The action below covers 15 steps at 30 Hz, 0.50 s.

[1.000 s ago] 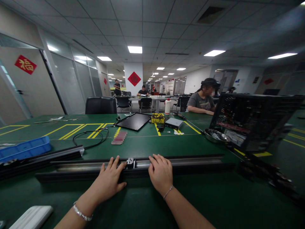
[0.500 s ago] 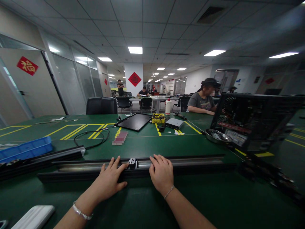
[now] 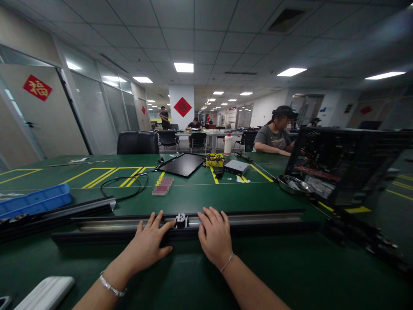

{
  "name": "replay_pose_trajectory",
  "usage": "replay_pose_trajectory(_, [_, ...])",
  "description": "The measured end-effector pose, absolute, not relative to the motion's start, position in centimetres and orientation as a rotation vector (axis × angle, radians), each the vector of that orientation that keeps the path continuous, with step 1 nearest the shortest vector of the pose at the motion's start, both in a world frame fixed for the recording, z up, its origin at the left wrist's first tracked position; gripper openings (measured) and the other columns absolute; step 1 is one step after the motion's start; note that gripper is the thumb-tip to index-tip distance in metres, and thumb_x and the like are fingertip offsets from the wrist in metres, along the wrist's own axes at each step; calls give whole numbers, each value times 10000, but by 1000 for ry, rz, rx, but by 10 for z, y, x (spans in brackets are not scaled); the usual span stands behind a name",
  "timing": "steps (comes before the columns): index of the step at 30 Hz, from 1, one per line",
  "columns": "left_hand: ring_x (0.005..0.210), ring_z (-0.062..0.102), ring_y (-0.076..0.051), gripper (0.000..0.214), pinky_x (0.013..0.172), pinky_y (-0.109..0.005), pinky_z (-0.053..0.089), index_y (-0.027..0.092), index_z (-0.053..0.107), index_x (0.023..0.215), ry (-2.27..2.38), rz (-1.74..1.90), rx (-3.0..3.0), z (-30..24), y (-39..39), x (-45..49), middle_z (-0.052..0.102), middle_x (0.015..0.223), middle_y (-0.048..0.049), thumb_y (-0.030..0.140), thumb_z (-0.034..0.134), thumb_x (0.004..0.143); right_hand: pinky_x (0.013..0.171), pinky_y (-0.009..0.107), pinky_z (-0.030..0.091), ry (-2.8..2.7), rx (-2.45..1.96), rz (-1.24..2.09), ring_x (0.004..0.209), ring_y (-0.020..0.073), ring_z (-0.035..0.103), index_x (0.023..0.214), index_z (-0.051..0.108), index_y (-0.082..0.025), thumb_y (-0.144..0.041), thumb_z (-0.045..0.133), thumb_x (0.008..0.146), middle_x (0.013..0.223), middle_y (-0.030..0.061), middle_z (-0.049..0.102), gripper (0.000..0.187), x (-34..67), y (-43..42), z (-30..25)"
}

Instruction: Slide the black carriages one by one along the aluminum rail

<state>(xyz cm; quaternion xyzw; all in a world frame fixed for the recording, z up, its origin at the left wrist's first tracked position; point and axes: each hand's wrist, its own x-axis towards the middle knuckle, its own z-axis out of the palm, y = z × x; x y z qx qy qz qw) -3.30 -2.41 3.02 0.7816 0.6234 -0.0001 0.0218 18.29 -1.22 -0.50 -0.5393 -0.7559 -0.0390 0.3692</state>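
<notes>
A long black rail [image 3: 264,218] with a metal channel along its inside lies crosswise on the green table in front of me. In the channel, between my hands, sits a small black-and-silver block [image 3: 181,221]. My left hand [image 3: 147,243] rests on the rail with its fingers spread, the index fingertip at the block's left side. My right hand [image 3: 215,237] lies over the rail just right of the block, fingers stretched forward and a small gap from it. Neither hand is wrapped round anything.
Another dark rail [image 3: 80,211] and a blue crate [image 3: 35,202] are at the left. Behind lie a black cable [image 3: 124,177], a flat black panel [image 3: 182,164] and a grey box [image 3: 236,166]. An open computer case [image 3: 342,163] stands right; a person [image 3: 274,137] sits beyond.
My right hand has shifted slightly left along the rail, closer to the block. The block appears a little farther right. My left hand has hardly moved.
</notes>
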Motion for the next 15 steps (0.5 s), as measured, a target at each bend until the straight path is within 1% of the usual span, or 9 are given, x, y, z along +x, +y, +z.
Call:
replay_pose_trajectory(4, [1351, 123, -371, 684, 1025, -610, 193, 355, 337, 1349, 1938, -12, 2420, 31, -25, -31, 175, 1505, -120, 458, 554, 708, 1073, 435, 89, -2083, -1283, -75, 1263, 194, 336, 1183, 551, -320, -339, 427, 868, 1314, 11, 498, 339, 178, -18, -5])
replay_pose_trajectory(7, [1352, 121, -371, 684, 1024, -611, 192, 363, 332, 1349, 1932, -6, 2420, 31, -24, -31, 172, 1506, -118, 461, 554, 710, 1073, 442, 71, -2164, -1266, -29, 1291, 190, 293, 1163, 555, -356, -366, 426, 868, 1338, -2, 471, 322, 179, -20, -4])
replay_pose_trajectory(10, [1353, 118, -368, 683, 1027, -609, 184, 369, 328, 1350, 1928, -3, 2414, 31, -24, -31, 167, 1508, -113, 449, 555, 711, 1073, 437, 60, -2208, -1268, 29, 1283, 189, 306, 1154, 556, -369, -386, 448, 857, 1318, -8, 489, 317, 181, -20, -2])
replay_pose_trajectory(15, [1356, 119, -365, 680, 1032, -610, 174, 367, 332, 1349, 1926, -4, 2395, 34, -25, -30, 165, 1510, -100, 426, 558, 711, 1072, 440, 55, -2266, -1292, 58, 1274, 198, 315, 1195, 525, -378, -356, 491, 828, 1295, -9, 508, 370, 182, -21, 1])
